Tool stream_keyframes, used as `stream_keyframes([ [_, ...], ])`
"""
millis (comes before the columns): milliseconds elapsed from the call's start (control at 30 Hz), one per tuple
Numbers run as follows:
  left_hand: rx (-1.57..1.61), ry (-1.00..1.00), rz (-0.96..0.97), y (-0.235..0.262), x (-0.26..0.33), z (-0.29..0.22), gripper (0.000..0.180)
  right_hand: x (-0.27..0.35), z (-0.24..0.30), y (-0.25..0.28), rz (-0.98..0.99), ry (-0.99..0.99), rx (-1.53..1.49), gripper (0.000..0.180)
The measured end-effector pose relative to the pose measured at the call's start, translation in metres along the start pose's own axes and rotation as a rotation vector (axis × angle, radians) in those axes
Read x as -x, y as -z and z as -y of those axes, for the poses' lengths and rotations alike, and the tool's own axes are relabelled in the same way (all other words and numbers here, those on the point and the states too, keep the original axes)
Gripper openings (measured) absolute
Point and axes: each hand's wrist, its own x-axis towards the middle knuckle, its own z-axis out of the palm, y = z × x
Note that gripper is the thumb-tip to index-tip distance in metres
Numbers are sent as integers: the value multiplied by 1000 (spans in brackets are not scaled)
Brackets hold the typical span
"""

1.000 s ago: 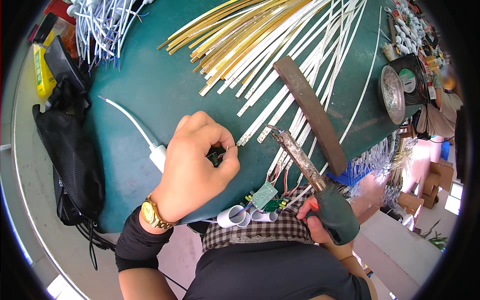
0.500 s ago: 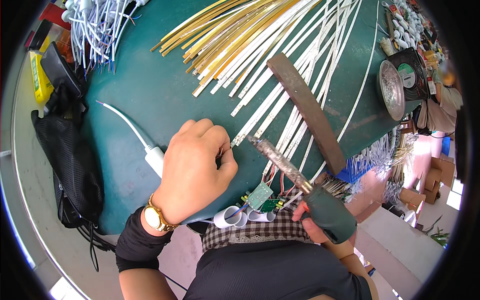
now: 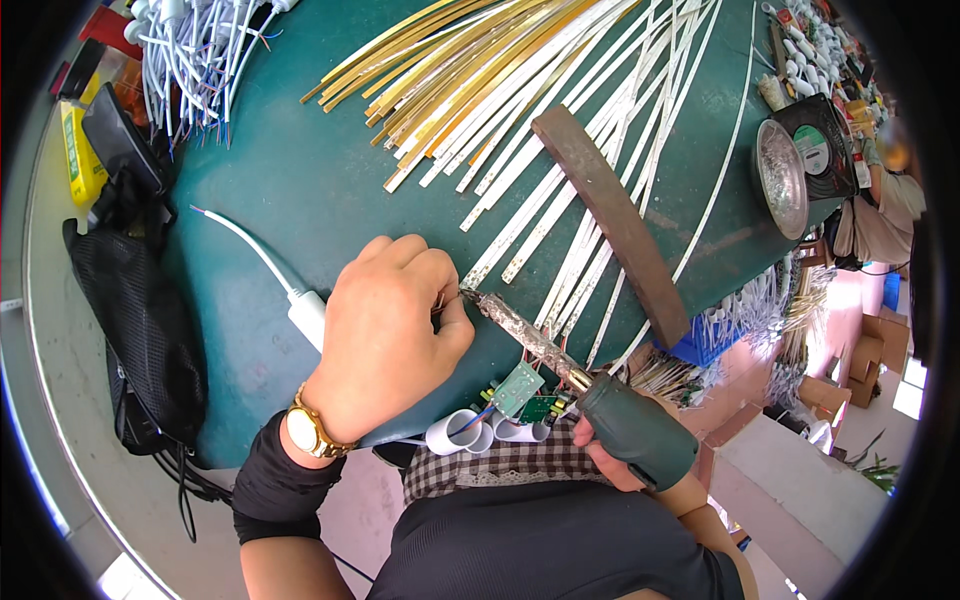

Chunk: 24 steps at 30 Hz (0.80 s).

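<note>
My left hand (image 3: 390, 325), with a gold watch (image 3: 307, 432) at its wrist, is closed in a pinch over the green table. A thin wire (image 3: 438, 306) shows between its fingers, mostly hidden. My right hand (image 3: 607, 455) grips a soldering iron (image 3: 640, 428) by its dark green handle. The iron's tip meets the near end of a white LED strip (image 3: 512, 236), right beside my left fingertips. Small green circuit boards (image 3: 518, 390) with wires and white tubes (image 3: 455, 432) lie at the near table edge, below the iron.
A brown bar (image 3: 612, 225) lies across the white strips. Yellowish strips (image 3: 440, 75) fan out behind. A white cable (image 3: 245, 240) is left of my hand, beyond it a black mesh bag (image 3: 140, 340). At right stands a metal dish (image 3: 780, 180); bundled white cables (image 3: 190, 60) lie far left.
The soldering iron has moved left and slightly down, bringing its tip from apart to the strip end at my left fingertips. My left hand has stayed nearly still.
</note>
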Motion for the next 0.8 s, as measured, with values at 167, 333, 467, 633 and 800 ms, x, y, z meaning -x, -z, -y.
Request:
stream_keyframes([
  [167, 1, 2, 0, 0, 0, 0, 14, 11, -18, -6, -151, 171, -87, 29],
  [333, -6, -9, -5, 0, 0, 0, 14, 11, -2, -10, -274, 143, -250, 29],
  [467, -12, -10, -1, 1, 0, 1, 14, 10, 2, -6, -272, 223, -136, 28],
  [633, -11, -20, -3, 0, 0, 2, 13, 13, 4, -7, -235, 48, -458, 28],
  [800, -12, -14, -7, 0, 0, 0, 13, 14, -13, -14, -274, 197, -456, 31],
])
